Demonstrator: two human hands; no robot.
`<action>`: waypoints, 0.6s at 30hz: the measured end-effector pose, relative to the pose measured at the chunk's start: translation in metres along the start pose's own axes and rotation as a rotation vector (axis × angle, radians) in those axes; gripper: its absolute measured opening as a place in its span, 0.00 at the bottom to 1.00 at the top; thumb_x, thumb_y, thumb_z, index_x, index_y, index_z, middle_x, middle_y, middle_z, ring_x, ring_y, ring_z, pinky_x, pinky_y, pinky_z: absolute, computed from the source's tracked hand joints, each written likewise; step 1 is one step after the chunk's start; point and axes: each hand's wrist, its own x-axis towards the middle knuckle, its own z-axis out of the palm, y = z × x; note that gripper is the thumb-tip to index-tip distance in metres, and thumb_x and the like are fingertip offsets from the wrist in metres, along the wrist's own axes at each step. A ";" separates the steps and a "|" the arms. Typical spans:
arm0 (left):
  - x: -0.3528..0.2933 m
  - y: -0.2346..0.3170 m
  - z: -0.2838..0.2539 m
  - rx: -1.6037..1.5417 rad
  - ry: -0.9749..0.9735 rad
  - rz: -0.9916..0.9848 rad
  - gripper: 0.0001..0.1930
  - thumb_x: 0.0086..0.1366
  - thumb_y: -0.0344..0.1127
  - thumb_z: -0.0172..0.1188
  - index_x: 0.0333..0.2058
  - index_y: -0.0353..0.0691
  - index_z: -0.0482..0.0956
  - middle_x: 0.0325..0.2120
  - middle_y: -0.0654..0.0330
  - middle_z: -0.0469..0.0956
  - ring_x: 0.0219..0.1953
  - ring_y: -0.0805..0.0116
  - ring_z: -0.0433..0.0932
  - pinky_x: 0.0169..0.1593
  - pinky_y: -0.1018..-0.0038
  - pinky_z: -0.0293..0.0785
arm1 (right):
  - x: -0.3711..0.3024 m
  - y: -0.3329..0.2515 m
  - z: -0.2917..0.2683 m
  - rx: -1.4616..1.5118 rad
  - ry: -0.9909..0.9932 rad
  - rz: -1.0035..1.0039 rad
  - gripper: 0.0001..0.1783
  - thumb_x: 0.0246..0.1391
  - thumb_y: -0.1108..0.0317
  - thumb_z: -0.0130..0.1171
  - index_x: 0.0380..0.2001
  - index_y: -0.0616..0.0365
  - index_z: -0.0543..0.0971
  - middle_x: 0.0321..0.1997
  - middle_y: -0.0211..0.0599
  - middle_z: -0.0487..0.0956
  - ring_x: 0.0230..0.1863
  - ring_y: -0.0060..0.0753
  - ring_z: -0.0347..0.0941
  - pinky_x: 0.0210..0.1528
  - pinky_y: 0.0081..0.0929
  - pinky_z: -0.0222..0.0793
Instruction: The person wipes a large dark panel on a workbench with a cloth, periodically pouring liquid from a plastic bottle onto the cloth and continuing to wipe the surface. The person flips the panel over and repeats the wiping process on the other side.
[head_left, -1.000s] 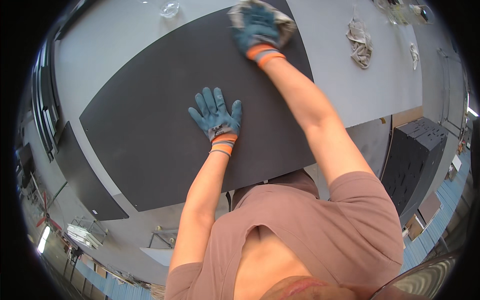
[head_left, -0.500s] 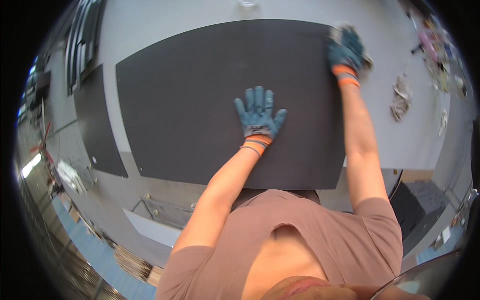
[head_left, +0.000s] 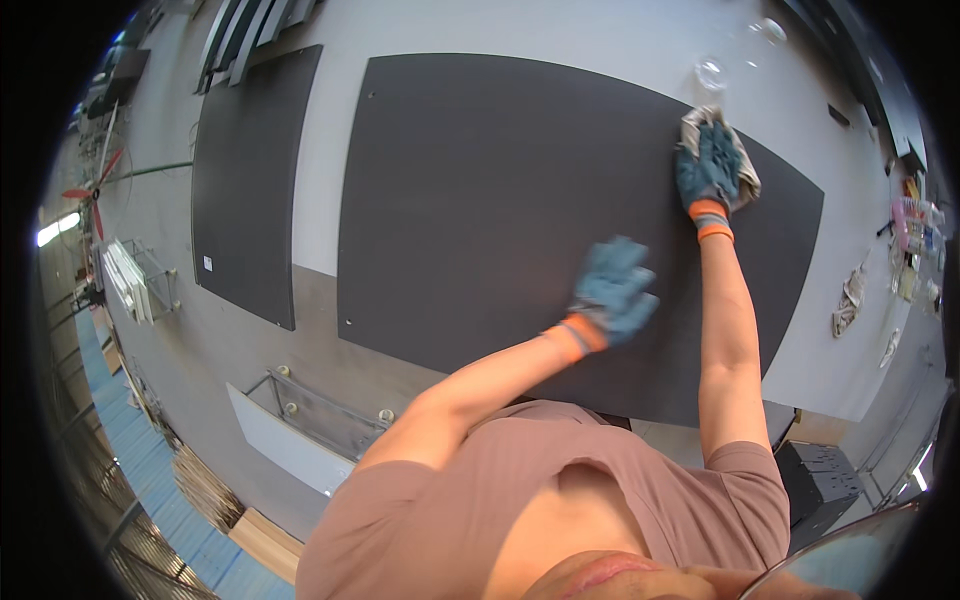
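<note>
A large dark grey panel (head_left: 500, 190) lies flat on a light grey table in front of me. My right hand (head_left: 709, 165), in a blue-coated work glove with an orange cuff, presses a crumpled beige rag (head_left: 747, 180) onto the panel near its far edge, toward the right. Cloth shows beyond the fingertips and beside the palm. Over the panel's near right part is my left hand (head_left: 614, 290), gloved alike, its fingers outstretched and holding nothing. Motion smears it a little, and whether it touches the panel I cannot tell.
A second dark panel (head_left: 250, 190) lies to the left, with dark strips (head_left: 245, 40) beyond it. Clear plastic containers (head_left: 711, 75) stand past the far edge. Another rag (head_left: 850, 300) lies at right. A black box (head_left: 815, 490) sits low at right, a wheeled metal frame (head_left: 320, 400) at lower left.
My view has shifted, so the panel appears farther right. My left hand has moved right and nearer across it. The right hand and rag have come from the far right corner to the left along the far edge.
</note>
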 end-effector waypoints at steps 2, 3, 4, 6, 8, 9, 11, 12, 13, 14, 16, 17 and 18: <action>-0.030 -0.053 -0.101 0.288 0.172 -0.148 0.22 0.67 0.43 0.70 0.56 0.41 0.79 0.64 0.43 0.74 0.72 0.34 0.67 0.75 0.39 0.59 | 0.004 -0.008 0.012 -0.040 0.005 0.122 0.43 0.74 0.40 0.46 0.83 0.52 0.59 0.88 0.46 0.54 0.88 0.51 0.46 0.87 0.55 0.35; -0.053 -0.079 -0.146 0.511 0.175 -0.343 0.24 0.70 0.44 0.67 0.59 0.38 0.78 0.67 0.40 0.72 0.74 0.32 0.64 0.75 0.37 0.57 | 0.012 -0.036 0.007 -0.087 -0.035 0.159 0.42 0.76 0.42 0.41 0.83 0.53 0.59 0.89 0.46 0.54 0.89 0.51 0.45 0.88 0.55 0.33; -0.082 -0.112 -0.174 0.702 0.191 -0.438 0.27 0.72 0.45 0.64 0.64 0.36 0.76 0.71 0.37 0.68 0.75 0.30 0.62 0.76 0.35 0.55 | 0.024 -0.073 0.005 -0.040 -0.048 0.106 0.41 0.76 0.42 0.40 0.83 0.53 0.58 0.89 0.46 0.53 0.89 0.50 0.44 0.88 0.54 0.32; -0.125 -0.144 -0.202 0.752 0.109 -0.444 0.35 0.73 0.49 0.62 0.71 0.32 0.69 0.76 0.37 0.61 0.78 0.31 0.58 0.78 0.35 0.51 | 0.056 -0.171 0.004 0.078 -0.056 0.001 0.40 0.77 0.44 0.36 0.83 0.53 0.57 0.89 0.45 0.51 0.89 0.50 0.43 0.88 0.52 0.30; -0.141 -0.158 -0.208 0.719 0.035 -0.370 0.38 0.74 0.51 0.61 0.74 0.32 0.66 0.77 0.37 0.59 0.80 0.32 0.55 0.79 0.34 0.49 | 0.084 -0.286 -0.012 0.172 -0.154 -0.082 0.39 0.77 0.47 0.32 0.84 0.52 0.55 0.90 0.44 0.48 0.90 0.49 0.41 0.89 0.50 0.28; -0.141 -0.159 -0.205 0.713 0.024 -0.398 0.39 0.75 0.53 0.59 0.75 0.32 0.65 0.77 0.37 0.60 0.80 0.33 0.55 0.80 0.34 0.47 | 0.091 -0.334 -0.012 0.062 -0.112 -0.222 0.40 0.77 0.47 0.34 0.84 0.52 0.54 0.91 0.43 0.46 0.90 0.49 0.40 0.89 0.48 0.28; -0.129 -0.162 -0.205 0.659 0.050 -0.354 0.39 0.74 0.51 0.61 0.74 0.30 0.66 0.77 0.36 0.60 0.78 0.31 0.57 0.79 0.35 0.48 | 0.115 -0.405 -0.001 0.131 -0.038 -0.417 0.40 0.76 0.47 0.39 0.84 0.51 0.54 0.90 0.43 0.46 0.90 0.49 0.39 0.89 0.48 0.28; -0.129 -0.160 -0.207 0.638 0.055 -0.343 0.39 0.73 0.51 0.62 0.73 0.29 0.66 0.76 0.36 0.60 0.78 0.30 0.58 0.78 0.35 0.49 | 0.119 -0.437 0.007 0.326 -0.021 -0.475 0.41 0.75 0.47 0.43 0.84 0.50 0.55 0.90 0.43 0.48 0.90 0.48 0.39 0.89 0.48 0.28; -0.135 -0.159 -0.210 0.620 0.057 -0.382 0.39 0.73 0.51 0.62 0.73 0.29 0.66 0.76 0.35 0.61 0.77 0.29 0.60 0.78 0.34 0.50 | 0.102 -0.480 -0.024 0.278 -0.174 -0.587 0.39 0.74 0.48 0.47 0.83 0.48 0.58 0.89 0.42 0.52 0.89 0.47 0.42 0.89 0.46 0.33; -0.142 -0.157 -0.211 0.622 0.077 -0.406 0.38 0.73 0.51 0.61 0.72 0.30 0.68 0.75 0.36 0.63 0.76 0.30 0.61 0.77 0.34 0.52 | 0.082 -0.516 -0.063 0.219 -0.322 -0.694 0.38 0.73 0.49 0.50 0.82 0.46 0.62 0.88 0.41 0.56 0.89 0.46 0.46 0.89 0.45 0.38; -0.131 -0.160 -0.210 0.594 0.112 -0.379 0.36 0.74 0.52 0.60 0.70 0.32 0.71 0.73 0.38 0.66 0.75 0.32 0.64 0.75 0.33 0.56 | 0.013 -0.538 -0.020 0.580 -0.461 -0.803 0.37 0.69 0.51 0.57 0.78 0.46 0.67 0.85 0.39 0.61 0.86 0.41 0.53 0.87 0.43 0.46; -0.133 -0.166 -0.209 0.546 0.056 -0.371 0.35 0.73 0.53 0.61 0.70 0.33 0.72 0.71 0.40 0.69 0.71 0.33 0.68 0.71 0.34 0.62 | -0.027 -0.543 -0.006 0.639 -0.345 -0.936 0.36 0.66 0.52 0.61 0.75 0.47 0.71 0.83 0.39 0.65 0.83 0.39 0.58 0.85 0.42 0.52; -0.134 -0.161 -0.212 0.363 -0.032 -0.532 0.36 0.72 0.52 0.62 0.70 0.33 0.71 0.70 0.41 0.70 0.68 0.33 0.71 0.69 0.35 0.65 | -0.075 -0.544 -0.016 0.474 0.118 -1.200 0.34 0.63 0.52 0.65 0.70 0.49 0.75 0.78 0.38 0.71 0.79 0.37 0.67 0.82 0.41 0.60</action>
